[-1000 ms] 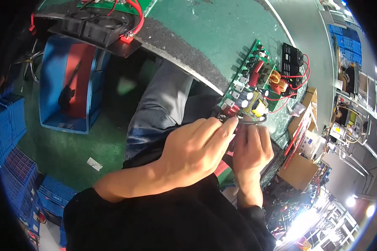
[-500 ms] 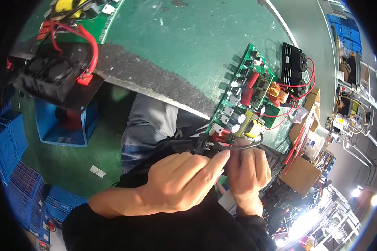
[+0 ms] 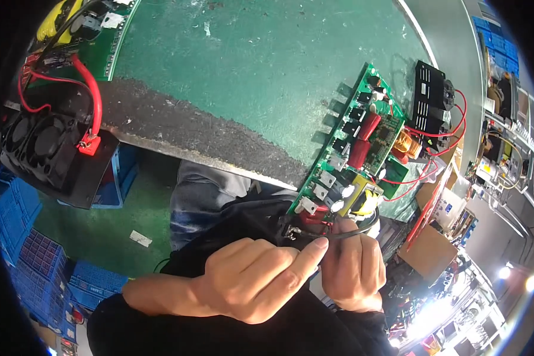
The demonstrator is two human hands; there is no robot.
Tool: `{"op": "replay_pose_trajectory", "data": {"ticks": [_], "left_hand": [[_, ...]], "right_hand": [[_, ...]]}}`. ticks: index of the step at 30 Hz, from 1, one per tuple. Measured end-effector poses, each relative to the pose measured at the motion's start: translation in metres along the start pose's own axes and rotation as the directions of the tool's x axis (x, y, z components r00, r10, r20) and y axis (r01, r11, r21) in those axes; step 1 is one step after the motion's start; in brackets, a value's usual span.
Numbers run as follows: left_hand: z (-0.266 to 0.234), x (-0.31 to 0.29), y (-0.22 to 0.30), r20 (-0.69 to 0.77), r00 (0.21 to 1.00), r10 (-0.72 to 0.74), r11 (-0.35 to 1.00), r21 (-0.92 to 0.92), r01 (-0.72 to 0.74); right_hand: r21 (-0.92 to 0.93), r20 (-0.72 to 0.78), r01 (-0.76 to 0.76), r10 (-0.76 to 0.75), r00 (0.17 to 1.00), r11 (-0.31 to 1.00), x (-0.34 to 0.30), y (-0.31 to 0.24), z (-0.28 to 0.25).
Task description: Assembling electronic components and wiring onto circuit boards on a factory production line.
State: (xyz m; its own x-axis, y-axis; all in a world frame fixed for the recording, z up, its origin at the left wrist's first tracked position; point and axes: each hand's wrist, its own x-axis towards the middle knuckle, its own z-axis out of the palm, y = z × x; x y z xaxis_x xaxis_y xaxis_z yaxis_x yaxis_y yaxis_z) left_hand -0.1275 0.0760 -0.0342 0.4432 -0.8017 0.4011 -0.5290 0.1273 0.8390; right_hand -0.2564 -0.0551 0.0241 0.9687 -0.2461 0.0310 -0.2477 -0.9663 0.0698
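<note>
With both my left hand and right hand fingers clamped on the thin black wire just below the green rectangular circuit board, I judge a hard tug could tear its joint.

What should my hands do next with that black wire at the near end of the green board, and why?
Probably steady the circuit board with the right hand and guide the black wire in with the left hand: the wire lies pinched at both hands' fingertips, right at the board's overhanging near end.
</note>
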Motion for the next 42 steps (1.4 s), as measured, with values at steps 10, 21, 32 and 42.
{"op": "replay_pose_trajectory", "data": {"ticks": [10, 21, 32, 42], "left_hand": [[0.003, 0.001, -0.002, -0.023, 1.000, 0.013, 1.000, -0.009, -0.013], [0.002, 0.001, -0.001, -0.032, 0.999, 0.001, 1.000, -0.016, -0.002], [0.002, 0.002, -0.003, -0.047, 0.999, 0.014, 1.000, -0.017, -0.015], [0.008, -0.003, -0.005, -0.084, 0.996, 0.026, 0.999, 0.027, -0.023]], "right_hand": [[0.104, 0.011, -0.006, 0.005, 1.000, 0.995, -0.001, 0.002, -0.001], [0.114, 0.016, -0.046, 0.045, 0.999, 0.992, -0.003, 0.002, -0.001], [0.049, 0.014, -0.013, 0.012, 1.000, 0.999, -0.004, 0.005, 0.002], [-0.068, -0.005, 0.068, -0.069, 0.998, 0.995, -0.006, 0.002, 0.004]]}}
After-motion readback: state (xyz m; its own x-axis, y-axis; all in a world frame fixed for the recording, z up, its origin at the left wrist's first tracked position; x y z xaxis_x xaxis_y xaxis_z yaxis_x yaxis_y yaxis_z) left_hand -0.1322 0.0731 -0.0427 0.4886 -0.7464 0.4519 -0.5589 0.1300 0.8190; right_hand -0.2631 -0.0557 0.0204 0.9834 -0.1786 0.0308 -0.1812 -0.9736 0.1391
